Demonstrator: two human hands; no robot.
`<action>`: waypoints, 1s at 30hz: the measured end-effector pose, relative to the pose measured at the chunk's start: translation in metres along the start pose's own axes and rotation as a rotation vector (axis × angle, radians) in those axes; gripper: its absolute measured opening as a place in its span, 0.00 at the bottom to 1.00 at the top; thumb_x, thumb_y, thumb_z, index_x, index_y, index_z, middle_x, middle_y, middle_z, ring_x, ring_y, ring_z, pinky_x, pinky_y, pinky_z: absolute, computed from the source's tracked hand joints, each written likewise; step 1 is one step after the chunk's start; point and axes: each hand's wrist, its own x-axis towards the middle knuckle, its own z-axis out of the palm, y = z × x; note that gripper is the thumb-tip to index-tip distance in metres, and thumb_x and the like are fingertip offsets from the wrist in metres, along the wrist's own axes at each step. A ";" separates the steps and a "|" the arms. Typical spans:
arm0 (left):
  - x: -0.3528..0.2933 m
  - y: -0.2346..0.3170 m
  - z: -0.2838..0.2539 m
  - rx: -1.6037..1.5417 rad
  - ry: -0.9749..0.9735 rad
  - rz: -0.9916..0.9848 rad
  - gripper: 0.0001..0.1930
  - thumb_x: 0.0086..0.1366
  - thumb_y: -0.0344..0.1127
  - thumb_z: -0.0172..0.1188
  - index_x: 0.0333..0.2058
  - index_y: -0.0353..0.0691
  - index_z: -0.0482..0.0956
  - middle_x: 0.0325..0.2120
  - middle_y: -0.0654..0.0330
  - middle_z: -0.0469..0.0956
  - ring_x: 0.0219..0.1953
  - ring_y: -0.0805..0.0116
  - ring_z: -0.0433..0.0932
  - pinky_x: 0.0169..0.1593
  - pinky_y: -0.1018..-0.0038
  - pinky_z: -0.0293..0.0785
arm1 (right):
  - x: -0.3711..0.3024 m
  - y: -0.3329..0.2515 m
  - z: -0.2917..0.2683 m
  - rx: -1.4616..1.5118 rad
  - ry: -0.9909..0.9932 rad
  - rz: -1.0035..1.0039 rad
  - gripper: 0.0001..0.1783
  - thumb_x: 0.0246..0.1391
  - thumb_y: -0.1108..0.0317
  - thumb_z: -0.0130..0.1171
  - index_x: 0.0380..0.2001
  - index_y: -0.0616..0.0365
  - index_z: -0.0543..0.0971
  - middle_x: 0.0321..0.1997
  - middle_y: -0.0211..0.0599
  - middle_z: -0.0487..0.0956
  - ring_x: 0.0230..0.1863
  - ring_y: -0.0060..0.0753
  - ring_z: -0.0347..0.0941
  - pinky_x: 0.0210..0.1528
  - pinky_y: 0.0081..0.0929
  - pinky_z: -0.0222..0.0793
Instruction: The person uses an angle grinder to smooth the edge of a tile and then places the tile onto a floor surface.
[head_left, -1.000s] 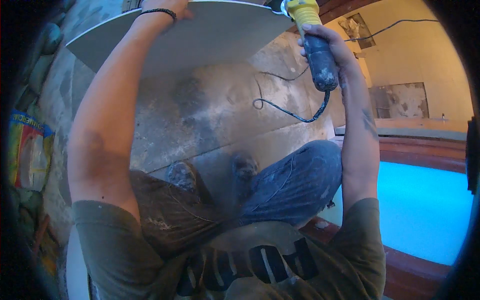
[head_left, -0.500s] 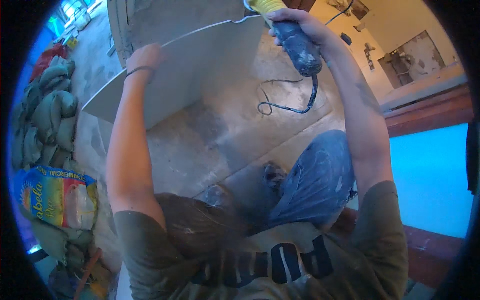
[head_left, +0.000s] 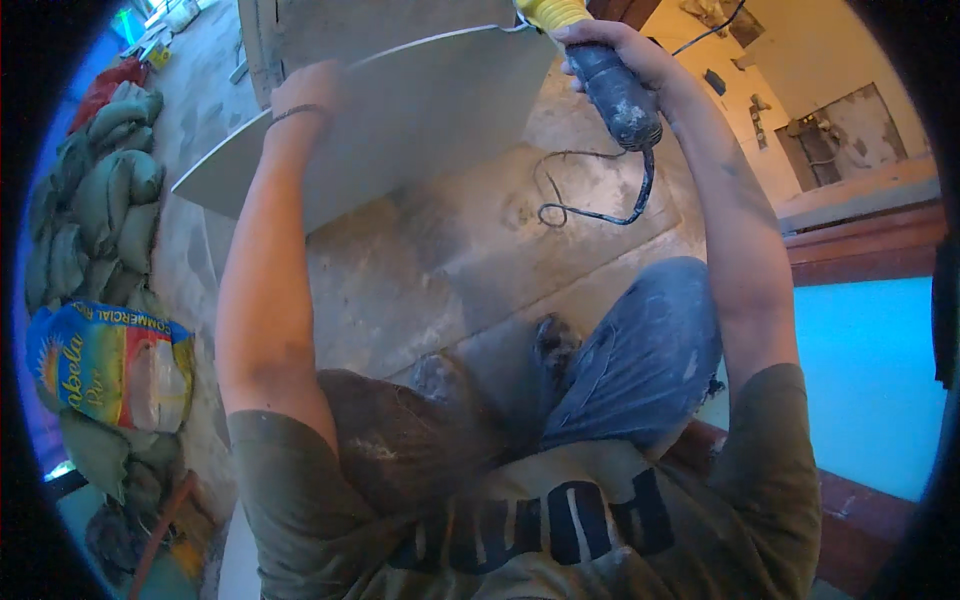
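Note:
A large pale tile [head_left: 420,120] stands tilted on edge in front of me. My left hand [head_left: 306,92] is closed over its upper edge, slightly blurred. Near the tile's upper right corner, my right hand [head_left: 632,52] grips a yellow-and-black angle grinder [head_left: 622,105] by its dusty black body. The grinder's yellow head lies at the tile's top edge, beside a small notch; its disc is mostly out of view. A black cord [head_left: 648,185] hangs from the grinder's rear end and loops over the floor.
Dusty floor slabs [head_left: 450,260] lie below the tile. Several stacked green sacks [head_left: 105,200] and a blue-yellow rice bag [head_left: 115,370] line the left. A reddish-brown frame [head_left: 865,250] with a light-blue panel [head_left: 865,370] is close on my right. Dust hangs in the air.
The whole view has shifted a little, so the tile, grinder and cord appear slightly farther right. Both hands keep their grips.

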 end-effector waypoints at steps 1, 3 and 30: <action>0.001 -0.005 0.003 -0.005 0.003 -0.013 0.25 0.58 0.58 0.64 0.45 0.45 0.81 0.45 0.51 0.82 0.50 0.47 0.78 0.51 0.54 0.74 | 0.003 0.002 0.005 -0.003 -0.007 0.004 0.27 0.51 0.49 0.66 0.41 0.62 0.76 0.31 0.37 0.80 0.26 0.25 0.79 0.30 0.22 0.80; 0.000 -0.004 0.004 -0.021 0.006 -0.019 0.24 0.59 0.58 0.64 0.45 0.46 0.81 0.46 0.52 0.82 0.50 0.47 0.78 0.51 0.54 0.74 | 0.006 0.006 0.006 -0.021 -0.016 -0.007 0.26 0.52 0.49 0.66 0.41 0.62 0.76 0.30 0.37 0.80 0.25 0.25 0.79 0.29 0.22 0.80; -0.015 -0.010 -0.005 -0.053 -0.087 -0.025 0.26 0.56 0.60 0.64 0.50 0.54 0.81 0.51 0.57 0.81 0.56 0.55 0.77 0.55 0.49 0.71 | -0.005 0.008 0.040 -0.017 -0.002 0.040 0.24 0.52 0.49 0.67 0.38 0.60 0.76 0.29 0.34 0.79 0.24 0.23 0.78 0.28 0.21 0.78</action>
